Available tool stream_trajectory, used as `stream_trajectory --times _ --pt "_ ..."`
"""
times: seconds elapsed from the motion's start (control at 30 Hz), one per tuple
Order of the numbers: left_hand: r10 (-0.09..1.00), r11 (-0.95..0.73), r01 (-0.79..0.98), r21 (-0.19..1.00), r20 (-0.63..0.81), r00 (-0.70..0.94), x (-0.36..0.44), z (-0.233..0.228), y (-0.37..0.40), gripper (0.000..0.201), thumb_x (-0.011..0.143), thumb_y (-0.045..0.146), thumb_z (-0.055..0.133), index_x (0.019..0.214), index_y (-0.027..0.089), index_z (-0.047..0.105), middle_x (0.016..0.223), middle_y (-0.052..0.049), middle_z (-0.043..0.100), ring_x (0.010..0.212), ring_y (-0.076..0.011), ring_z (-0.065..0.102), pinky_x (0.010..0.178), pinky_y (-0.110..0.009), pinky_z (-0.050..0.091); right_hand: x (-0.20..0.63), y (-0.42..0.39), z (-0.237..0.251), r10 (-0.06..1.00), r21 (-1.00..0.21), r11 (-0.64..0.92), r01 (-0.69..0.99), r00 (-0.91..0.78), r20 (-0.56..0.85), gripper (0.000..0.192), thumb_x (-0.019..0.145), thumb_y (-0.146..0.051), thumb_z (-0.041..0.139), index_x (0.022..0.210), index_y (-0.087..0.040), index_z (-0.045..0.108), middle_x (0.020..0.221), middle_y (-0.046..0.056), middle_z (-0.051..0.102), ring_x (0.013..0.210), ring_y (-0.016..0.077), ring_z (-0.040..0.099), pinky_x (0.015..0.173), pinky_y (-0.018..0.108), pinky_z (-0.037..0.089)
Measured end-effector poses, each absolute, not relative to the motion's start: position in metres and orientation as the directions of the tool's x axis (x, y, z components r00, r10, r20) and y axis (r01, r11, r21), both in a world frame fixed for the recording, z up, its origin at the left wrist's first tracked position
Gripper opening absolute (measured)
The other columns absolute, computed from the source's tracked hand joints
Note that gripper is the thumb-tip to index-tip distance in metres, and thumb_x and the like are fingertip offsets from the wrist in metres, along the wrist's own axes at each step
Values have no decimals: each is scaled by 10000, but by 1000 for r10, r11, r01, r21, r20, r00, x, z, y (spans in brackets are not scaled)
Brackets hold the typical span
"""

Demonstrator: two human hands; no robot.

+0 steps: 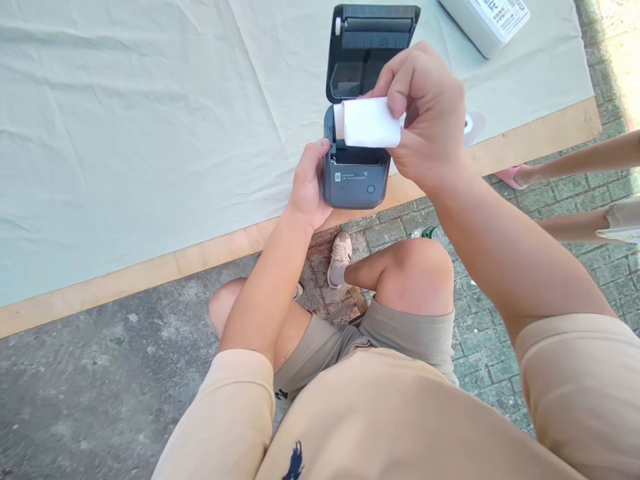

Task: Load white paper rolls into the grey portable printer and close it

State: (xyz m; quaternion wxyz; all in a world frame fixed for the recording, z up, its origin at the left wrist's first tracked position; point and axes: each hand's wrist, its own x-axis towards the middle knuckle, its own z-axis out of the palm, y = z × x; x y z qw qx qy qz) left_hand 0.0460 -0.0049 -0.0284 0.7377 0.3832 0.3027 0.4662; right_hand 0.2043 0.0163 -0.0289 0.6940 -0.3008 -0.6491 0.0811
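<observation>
Knees and tan shorts fill the near ground, the person seated above grey paving with one pale shoe (341, 257) planted on the bricks and a green-capped bottle (426, 233) lying just beside the right knee. Both bare forearms reach forward from peach sleeves. The left hand (307, 187) wraps the left side of a small dark grey printer (355, 179), thumb up along its edge, its grip closed on the casing and holding it over the near edge of the tabletop (150, 267). The right hand (425, 117) pinches a white paper roll (371, 123) between thumb and fingers, its grip closed around the roll's right end, and the roll sits right at the mouth of the printer's open bay (whether it rests inside or just above, I cannot tell). The printer's lid (373, 47) stands tilted back, upright behind the roll. Beyond lies a pale, creased cloth (150, 120) covering the tabletop, with a second small roll (473, 125) partly hidden behind the right hand and a white box (487, 23) at the far right corner. Another person's bare legs and a pink sandal (510, 176) show at the right.
</observation>
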Motion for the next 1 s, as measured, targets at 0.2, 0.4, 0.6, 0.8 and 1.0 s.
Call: stream_trajectory --times 0.2,0.4,0.6,0.8,1.0 --pt "913 307 -441 843 -130 386 45 -30 -4 471 1063 472 347 969 152 679 919 -80 741 1017 -228 761 881 -325 654 222 26 -41 606 -529 679 510 19 796 673 816 -847 617 728 -202 448 858 62 627 799 201 567 764 416 472" --pt "906 306 -469 828 -102 411 45 -30 -6 407 1067 423 373 990 136 651 846 -51 712 747 -146 703 702 -265 626 236 17 -35 589 -390 724 569 -215 779 361 826 -585 684 985 -284 565 1015 42 653 857 213 593 791 416 477" --pt "916 282 -474 834 -87 391 46 -30 -5 383 1071 426 380 977 155 634 897 -46 712 809 -141 712 753 -247 609 231 10 -24 680 -383 660 646 -297 671 434 683 -489 775 878 -234 482 926 36 622 799 211 559 684 368 380" --pt "911 260 -430 865 -71 407 43 -33 -6 235 957 442 560 943 217 627 886 -47 708 1079 -248 710 873 -340 611 224 5 -17 741 -479 578 661 -179 647 374 664 -380 612 954 -245 418 879 19 608 728 214 570 657 356 349" --pt "912 228 -395 890 -53 407 43 -37 -4 248 929 478 587 960 239 648 925 -50 706 1025 -284 682 979 -452 573 236 -9 -3 638 -322 565 760 -155 754 371 637 -307 601 978 -253 465 857 -8 609 654 174 487 733 383 390"
